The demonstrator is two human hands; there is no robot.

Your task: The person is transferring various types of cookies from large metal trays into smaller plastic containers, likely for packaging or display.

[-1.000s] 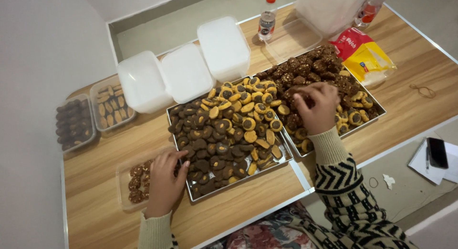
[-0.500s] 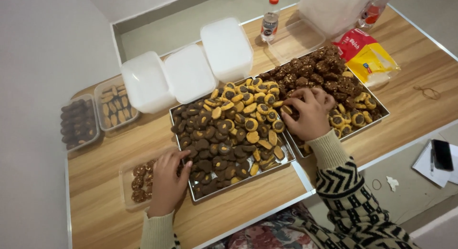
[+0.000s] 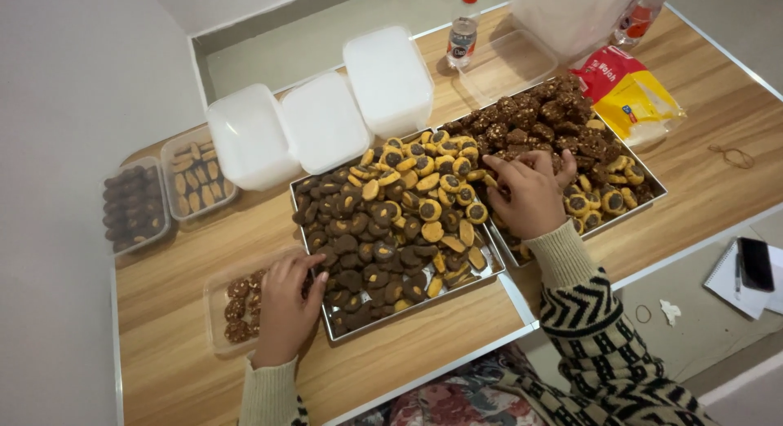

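**Two hands among trays of round cookies**

The tabletop (image 3: 188, 369) is smooth light wood with a pale edge. Closest in, the left hand (image 3: 285, 308) lies over a clear plastic tub (image 3: 218, 299) with a few brown cookies inside. Its fingers (image 3: 314, 263) are bent and touch the dark cookies at the corner of the near metal tray (image 3: 408, 308). It cannot be told if they pinch one. This shiny flat tray is full of small round cookies (image 3: 391, 222), some dark brown, some yellow with a dark middle.

The right hand (image 3: 530, 193), in a knitted cream cuff with a black zigzag sleeve, sits where the two trays meet. Its fingers curl down onto the cookies, but what they hold is hidden. The second tray (image 3: 644, 201) holds bumpy dark cookies.

At the left edge sit two clear tubs (image 3: 163, 193), packed in neat rows. Behind the trays stand three white boxes with lids (image 3: 322, 120). Farther back are an empty clear tub (image 3: 506, 63), a bottle with a red cap (image 3: 463, 22) and a red and yellow bag (image 3: 632, 95).
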